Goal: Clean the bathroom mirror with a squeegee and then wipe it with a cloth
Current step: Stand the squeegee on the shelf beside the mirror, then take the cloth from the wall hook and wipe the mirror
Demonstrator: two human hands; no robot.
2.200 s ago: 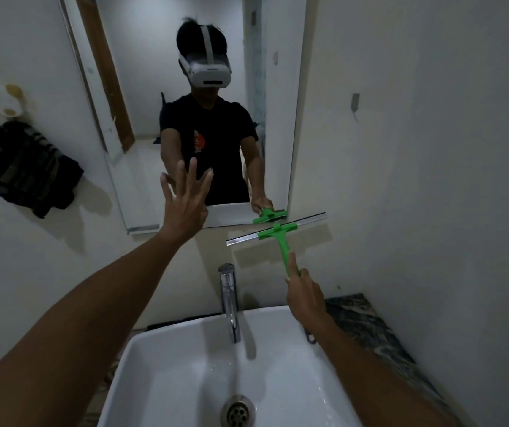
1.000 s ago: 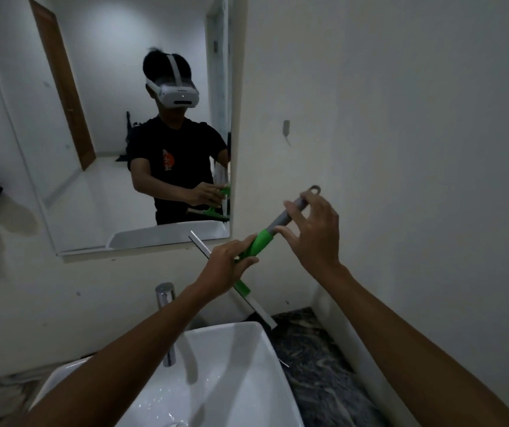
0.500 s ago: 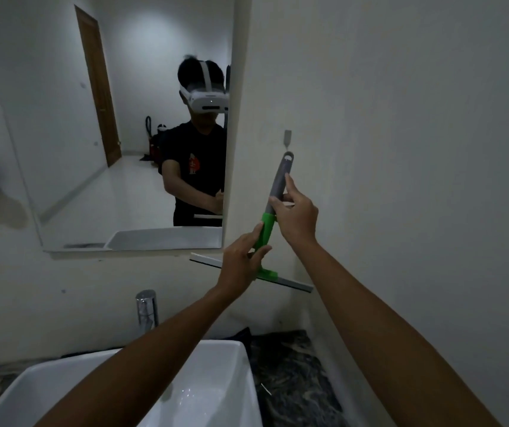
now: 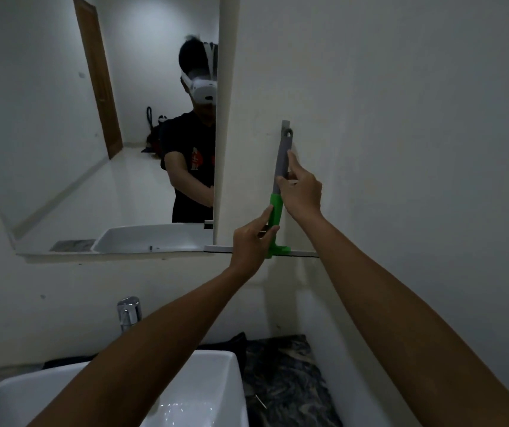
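The squeegee (image 4: 277,211) hangs upright against the wall right of the mirror (image 4: 92,149), blade at the bottom, grey handle up. The loop at its handle top sits at a small grey wall hook (image 4: 285,124). My right hand (image 4: 301,192) grips the grey part of the handle. My left hand (image 4: 254,241) pinches the green lower part just above the blade. A dark cloth (image 4: 225,342) lies on the counter behind the sink, partly hidden by my left arm.
A white basin (image 4: 216,389) sits below with a chrome faucet (image 4: 129,312) behind it. To the basin's right runs a dark marble counter (image 4: 284,380). White walls meet in a corner just right of the squeegee. The mirror reflects a person, a door and a hallway.
Both hands lifted the squeegee from over the sink up to the wall, turned it handle-up, and brought its loop to the hook. The view shifted right.
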